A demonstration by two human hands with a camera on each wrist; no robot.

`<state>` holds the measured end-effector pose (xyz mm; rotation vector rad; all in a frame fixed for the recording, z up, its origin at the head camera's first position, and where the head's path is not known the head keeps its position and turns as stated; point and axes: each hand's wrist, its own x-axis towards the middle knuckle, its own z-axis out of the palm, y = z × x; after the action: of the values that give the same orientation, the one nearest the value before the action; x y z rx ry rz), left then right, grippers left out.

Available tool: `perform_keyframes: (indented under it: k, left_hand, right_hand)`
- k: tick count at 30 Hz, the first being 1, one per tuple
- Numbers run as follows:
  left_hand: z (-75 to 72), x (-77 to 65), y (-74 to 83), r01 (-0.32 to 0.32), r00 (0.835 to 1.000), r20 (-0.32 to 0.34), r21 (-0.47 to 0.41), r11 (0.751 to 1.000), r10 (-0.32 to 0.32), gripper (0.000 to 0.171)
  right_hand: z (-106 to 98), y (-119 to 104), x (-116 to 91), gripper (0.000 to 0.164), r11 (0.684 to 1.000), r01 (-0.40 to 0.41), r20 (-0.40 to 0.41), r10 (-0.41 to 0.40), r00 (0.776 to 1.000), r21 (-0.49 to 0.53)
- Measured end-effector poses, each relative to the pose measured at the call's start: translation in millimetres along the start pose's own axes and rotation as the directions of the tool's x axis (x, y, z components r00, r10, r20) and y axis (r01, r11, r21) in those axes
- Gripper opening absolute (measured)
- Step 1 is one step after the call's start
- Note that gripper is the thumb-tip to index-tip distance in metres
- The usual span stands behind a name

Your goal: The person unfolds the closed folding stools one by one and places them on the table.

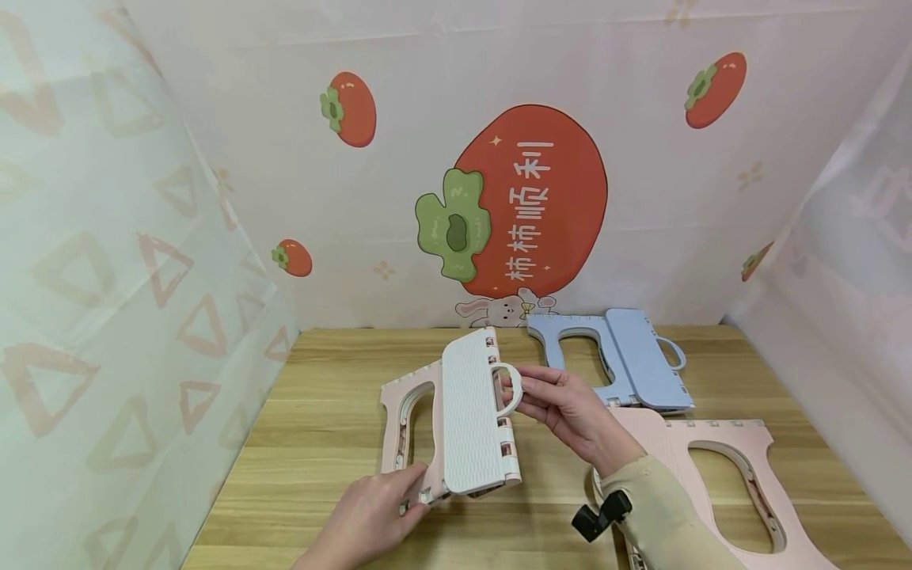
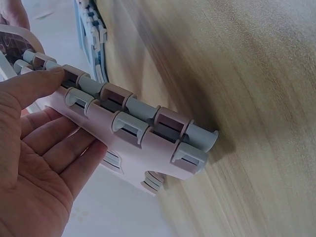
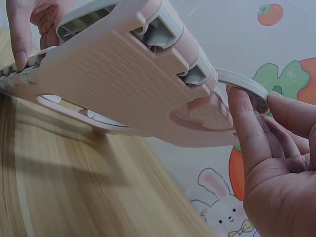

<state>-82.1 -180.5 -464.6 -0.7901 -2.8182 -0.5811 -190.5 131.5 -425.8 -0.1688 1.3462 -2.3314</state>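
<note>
The folded white and pink stool (image 1: 473,419) tilts over the wooden table (image 1: 292,443). The left hand (image 1: 374,507) pinches its near edge. The right hand (image 1: 570,408) pinches the loop handle (image 1: 517,388). If that pinch slips, the stool could flop down. The left thumb (image 2: 37,84) could get nipped if the hinges (image 2: 138,106) turn.

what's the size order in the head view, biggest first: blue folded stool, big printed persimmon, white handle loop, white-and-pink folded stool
1. big printed persimmon
2. white-and-pink folded stool
3. blue folded stool
4. white handle loop
2 is nearer the camera than 3, so their real sizes are unsure.
</note>
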Motion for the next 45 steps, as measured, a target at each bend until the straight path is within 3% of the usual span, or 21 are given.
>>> perform_keyframes:
  k: [17,25,45]
  left_hand:
    - [-1.2,1.7,2.9,0.011,1.000,0.004,-0.002,1.000,-0.011,0.037]
    - [-2.0,2.0,3.4,0.040,0.999,0.012,-0.016,0.999,-0.040,0.038]
    - [-2.6,5.8,7.6,0.043,0.999,-0.007,-0.048,0.998,-0.044,0.043]
  right_hand:
    - [3,-6,-2,0.053,0.999,0.034,0.087,-0.032,0.996,-0.021]
    - [5,-7,-1,0.052,0.999,0.036,0.072,-0.034,0.997,-0.022]
    - [13,-15,1,0.050,0.997,0.057,0.070,-0.053,0.996,-0.059]
